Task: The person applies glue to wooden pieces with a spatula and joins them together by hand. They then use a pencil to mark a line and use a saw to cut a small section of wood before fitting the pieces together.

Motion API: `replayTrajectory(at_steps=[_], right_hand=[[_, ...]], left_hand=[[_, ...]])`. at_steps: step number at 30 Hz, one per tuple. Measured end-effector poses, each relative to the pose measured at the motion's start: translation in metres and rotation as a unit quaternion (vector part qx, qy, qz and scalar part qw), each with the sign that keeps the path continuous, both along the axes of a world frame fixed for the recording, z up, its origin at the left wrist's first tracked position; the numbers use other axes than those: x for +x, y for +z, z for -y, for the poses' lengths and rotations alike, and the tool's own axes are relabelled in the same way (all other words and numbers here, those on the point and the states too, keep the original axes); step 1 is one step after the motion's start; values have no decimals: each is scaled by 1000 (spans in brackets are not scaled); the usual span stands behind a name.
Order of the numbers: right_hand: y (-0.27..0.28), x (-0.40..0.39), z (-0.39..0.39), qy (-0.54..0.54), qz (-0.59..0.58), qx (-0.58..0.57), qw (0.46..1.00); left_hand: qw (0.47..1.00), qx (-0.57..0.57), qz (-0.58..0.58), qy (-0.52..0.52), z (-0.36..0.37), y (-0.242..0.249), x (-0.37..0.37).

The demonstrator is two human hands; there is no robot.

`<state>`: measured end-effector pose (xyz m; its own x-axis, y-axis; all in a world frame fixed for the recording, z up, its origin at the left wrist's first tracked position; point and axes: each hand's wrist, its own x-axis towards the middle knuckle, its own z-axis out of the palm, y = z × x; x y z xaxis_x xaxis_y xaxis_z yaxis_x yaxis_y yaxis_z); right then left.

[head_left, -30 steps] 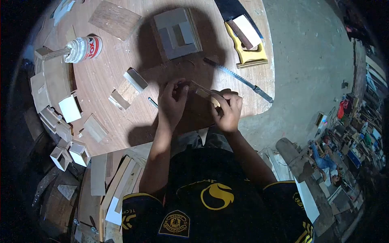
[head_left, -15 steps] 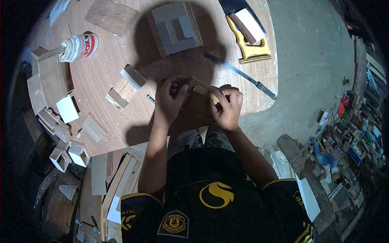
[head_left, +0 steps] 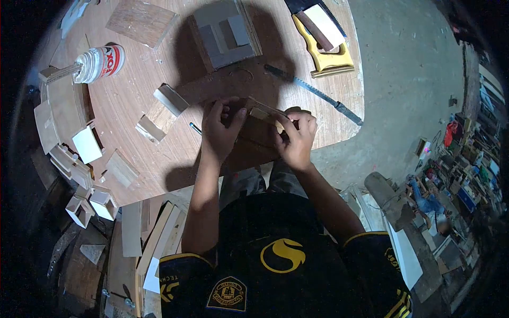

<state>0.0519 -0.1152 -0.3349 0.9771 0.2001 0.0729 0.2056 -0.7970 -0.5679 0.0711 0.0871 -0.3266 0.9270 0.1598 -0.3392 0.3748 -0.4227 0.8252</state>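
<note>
A small wooden box-like piece (head_left: 263,112) is held low over the near part of the table, between my two hands. My right hand (head_left: 298,139) pinches its right end, fingers bent over the upper edge. Curled at the left end is my left hand (head_left: 220,130), its thumb against the piece; the contact of its other fingers is in shadow. A pen-like stick (head_left: 195,128) lies left of my left hand. Further left rests a wooden strip with upright end blocks (head_left: 168,108). A thin saw blade with a dark handle (head_left: 318,95) lies beyond my right hand.
A glue jar (head_left: 101,63) stands at the left beside several small wooden boxes (head_left: 87,144). At the back are a flat wooden board (head_left: 141,22) and a grey wooden assembly (head_left: 222,40). A yellow-handled saw (head_left: 313,45) lies back right, near the table edge.
The view has shifted slightly, so the tabletop things appear a little further left and up. Both hands keep nearly the same place around the wooden piece, which has tilted slightly.
</note>
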Motion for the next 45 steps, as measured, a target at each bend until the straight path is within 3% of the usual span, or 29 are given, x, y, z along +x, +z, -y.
replayTrajectory(at_steps=[20,23,31,36,45], right_hand=[[-5,-2,0,-18,-5,10,1000],[-6,-2,2,-15,-9,11,1000],[-2,1,2,-16,-5,-9,1000],[13,5,10,-32,-39,68,996],[7,0,42,-1,-53,77,996]], left_hand=[[1000,-9,-9,9,6,6,4],[999,-8,38,6,7,0,4],[999,44,31,-5,8,1,5],[999,27,15,-14,9,-1,5],[997,68,8,-36,9,-7,3]])
